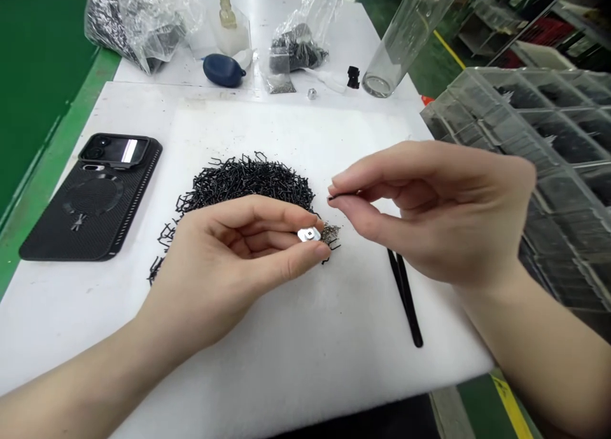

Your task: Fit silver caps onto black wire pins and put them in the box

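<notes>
My left hand (243,248) is closed, with a small silvery metal part (309,234) held between thumb and fingertips; a square hole shows in its raised centre. To its right, my right hand (429,203) pinches a thin black bent wire piece (344,195), most of it hidden by the fingers. The hands are a short way apart above the white mat. Behind my left hand lies a heap of black bent wire pieces (248,181). A little pile of tiny metal bits (330,233) sits just past my left fingertips. Black tweezers (405,299) lie below my right hand.
A black phone (93,197) lies at the left. Along the back are a blue rubber blower (223,70), a bottle with a needle tip (229,25), plastic bags (143,19) and a clear tube (401,38). Stacked clear compartment boxes (525,121) stand at the right.
</notes>
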### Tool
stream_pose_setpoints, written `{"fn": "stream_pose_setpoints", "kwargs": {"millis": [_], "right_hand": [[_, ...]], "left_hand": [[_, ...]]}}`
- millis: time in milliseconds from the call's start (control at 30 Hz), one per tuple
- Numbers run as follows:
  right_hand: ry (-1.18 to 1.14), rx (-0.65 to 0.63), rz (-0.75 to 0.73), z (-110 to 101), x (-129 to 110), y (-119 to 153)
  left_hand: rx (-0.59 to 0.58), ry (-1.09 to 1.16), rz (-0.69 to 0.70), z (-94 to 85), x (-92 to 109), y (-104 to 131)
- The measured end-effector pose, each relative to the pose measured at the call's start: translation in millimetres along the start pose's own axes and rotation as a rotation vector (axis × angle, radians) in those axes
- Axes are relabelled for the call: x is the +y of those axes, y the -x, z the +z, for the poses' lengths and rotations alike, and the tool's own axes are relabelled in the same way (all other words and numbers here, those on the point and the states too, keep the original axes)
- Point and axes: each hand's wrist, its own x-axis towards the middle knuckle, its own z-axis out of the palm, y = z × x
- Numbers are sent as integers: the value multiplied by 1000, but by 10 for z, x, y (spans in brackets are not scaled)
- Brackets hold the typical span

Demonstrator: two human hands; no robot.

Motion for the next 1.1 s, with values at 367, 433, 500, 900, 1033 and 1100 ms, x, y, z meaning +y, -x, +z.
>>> {"fn": "stream_pose_setpoints", "kwargs": {"millis": [367,433,500,900,1033,1100], "right_hand": [[150,-15,0,69,-214,36],[131,-2,19,77,-231,42],[90,13,35,85,-237,48],[90,-27,4,89,-211,74],[109,-26,-33,85,-211,51],[76,-11,-25,83,-219,34]], "left_hand": [[-42,180,-31,-19,-30,13],[-41,209,-34,-12,-16,6],[-40,227,-42,-5,-7,2],[-50,216,-28,-33,-29,6],[-50,205,-23,-24,-29,15],[-56,202,-23,-28,-31,17]]}}
